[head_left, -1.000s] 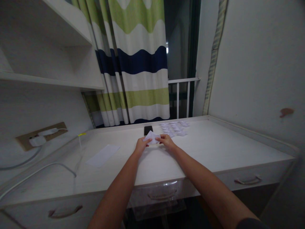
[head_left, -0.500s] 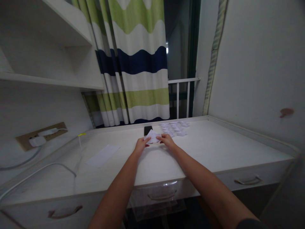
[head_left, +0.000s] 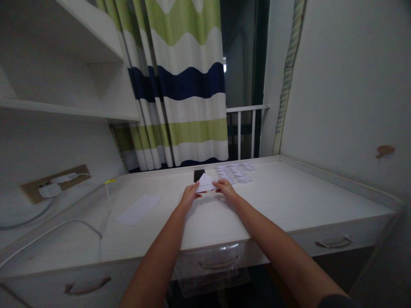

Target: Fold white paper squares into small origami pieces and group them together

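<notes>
A small folded white paper (head_left: 205, 183), triangular in outline, is held just above the white desk (head_left: 272, 201) between both hands. My left hand (head_left: 189, 196) pinches its left corner and my right hand (head_left: 225, 188) pinches its right edge. Directly behind the paper lies a black phone (head_left: 198, 174), flat on the desk. Several small folded white paper pieces (head_left: 234, 171) lie in a group to the right of the phone.
A flat white paper strip (head_left: 138, 209) lies on the desk at left. A wall socket with a white plug and cable (head_left: 51, 188) is at far left under shelves. A striped curtain (head_left: 183, 85) and white railing stand behind. Drawers with handles (head_left: 334, 243) line the desk front.
The paper between my hands has been flattened into a sharper triangle and both hands have shifted slightly away from me. Nothing else has moved.
</notes>
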`<act>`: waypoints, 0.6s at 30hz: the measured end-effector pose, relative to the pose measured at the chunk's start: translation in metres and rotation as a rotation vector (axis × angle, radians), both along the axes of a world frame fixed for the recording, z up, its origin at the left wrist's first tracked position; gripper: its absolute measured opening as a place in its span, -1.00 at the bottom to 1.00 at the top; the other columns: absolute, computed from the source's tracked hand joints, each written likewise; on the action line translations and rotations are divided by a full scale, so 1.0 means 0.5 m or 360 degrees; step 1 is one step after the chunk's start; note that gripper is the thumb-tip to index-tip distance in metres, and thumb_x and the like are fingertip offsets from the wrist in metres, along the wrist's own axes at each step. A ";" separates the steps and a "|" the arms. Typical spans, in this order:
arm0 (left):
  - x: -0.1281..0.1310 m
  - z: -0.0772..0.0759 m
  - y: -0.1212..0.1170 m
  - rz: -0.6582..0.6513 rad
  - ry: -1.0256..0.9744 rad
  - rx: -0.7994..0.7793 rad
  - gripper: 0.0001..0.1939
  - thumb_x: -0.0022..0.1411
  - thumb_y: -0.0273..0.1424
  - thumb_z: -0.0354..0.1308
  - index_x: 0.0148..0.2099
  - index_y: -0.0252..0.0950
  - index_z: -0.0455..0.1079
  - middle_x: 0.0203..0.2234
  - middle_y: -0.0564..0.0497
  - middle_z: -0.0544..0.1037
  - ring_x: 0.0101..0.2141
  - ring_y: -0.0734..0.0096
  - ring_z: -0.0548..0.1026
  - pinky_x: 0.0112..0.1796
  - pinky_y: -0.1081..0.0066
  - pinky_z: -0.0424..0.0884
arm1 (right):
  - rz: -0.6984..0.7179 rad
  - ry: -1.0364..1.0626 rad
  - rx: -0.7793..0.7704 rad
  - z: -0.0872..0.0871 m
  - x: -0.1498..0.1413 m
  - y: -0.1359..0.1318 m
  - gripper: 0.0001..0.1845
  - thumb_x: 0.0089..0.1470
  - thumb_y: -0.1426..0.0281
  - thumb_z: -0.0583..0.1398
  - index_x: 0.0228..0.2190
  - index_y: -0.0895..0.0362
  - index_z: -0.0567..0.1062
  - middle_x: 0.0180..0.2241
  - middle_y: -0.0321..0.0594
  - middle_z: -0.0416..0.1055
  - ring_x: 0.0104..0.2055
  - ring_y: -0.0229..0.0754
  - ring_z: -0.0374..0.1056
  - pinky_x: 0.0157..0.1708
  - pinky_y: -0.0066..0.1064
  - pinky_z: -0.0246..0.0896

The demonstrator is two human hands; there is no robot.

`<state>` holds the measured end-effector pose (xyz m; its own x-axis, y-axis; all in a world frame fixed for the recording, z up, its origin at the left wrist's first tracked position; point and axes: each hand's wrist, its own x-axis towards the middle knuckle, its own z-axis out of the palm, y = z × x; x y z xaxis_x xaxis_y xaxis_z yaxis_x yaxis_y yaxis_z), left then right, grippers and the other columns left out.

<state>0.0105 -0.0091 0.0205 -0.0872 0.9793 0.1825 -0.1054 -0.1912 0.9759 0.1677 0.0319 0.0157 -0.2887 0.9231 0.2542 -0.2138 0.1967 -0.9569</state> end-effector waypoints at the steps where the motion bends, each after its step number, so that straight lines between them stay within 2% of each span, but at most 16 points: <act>1: 0.000 0.000 0.000 -0.0008 -0.0002 0.0002 -0.64 0.03 -0.17 0.09 -0.31 -0.41 0.40 -0.44 -0.12 0.51 -0.49 0.41 0.47 -0.57 0.54 0.29 | 0.0008 0.0015 -0.0008 0.000 0.000 0.001 -0.69 -0.35 0.18 0.28 -0.65 0.18 0.42 -0.64 -0.29 0.36 -0.58 -0.34 0.23 -0.57 -0.51 0.12; 8: -0.001 0.002 0.002 0.0074 -0.0027 -0.0024 -0.67 0.06 -0.21 0.06 -0.36 -0.43 0.39 -0.50 -0.10 0.50 -0.54 0.45 0.46 -0.60 0.56 0.28 | 0.0079 0.0137 -0.0189 0.005 -0.001 -0.004 -0.80 -0.21 0.29 0.23 -0.60 0.20 0.43 -0.59 -0.27 0.40 -0.55 -0.33 0.29 -0.60 -0.54 0.18; 14: -0.005 -0.003 0.006 0.0104 -0.0015 0.0029 -0.64 -0.01 -0.17 0.11 -0.38 -0.43 0.39 -0.51 -0.09 0.48 -0.53 0.47 0.44 -0.60 0.56 0.30 | 0.0089 0.0115 -0.0175 0.008 -0.002 -0.007 -0.84 -0.10 0.36 0.17 -0.60 0.20 0.43 -0.61 -0.26 0.40 -0.57 -0.34 0.31 -0.62 -0.56 0.19; 18: -0.009 0.000 0.002 0.0161 0.0018 0.0143 -0.58 -0.10 -0.24 0.20 -0.16 -0.32 0.36 -0.50 0.01 0.45 -0.51 0.52 0.40 -0.59 0.57 0.33 | 0.0062 0.0115 -0.0204 0.009 0.000 -0.009 -0.86 -0.10 0.38 0.16 -0.57 0.20 0.43 -0.60 -0.26 0.40 -0.56 -0.33 0.32 -0.63 -0.56 0.19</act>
<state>0.0061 -0.0082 0.0204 -0.1823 0.9452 0.2708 -0.0701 -0.2872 0.9553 0.1676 0.0275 0.0202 -0.3100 0.9378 0.1563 -0.2878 0.0641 -0.9555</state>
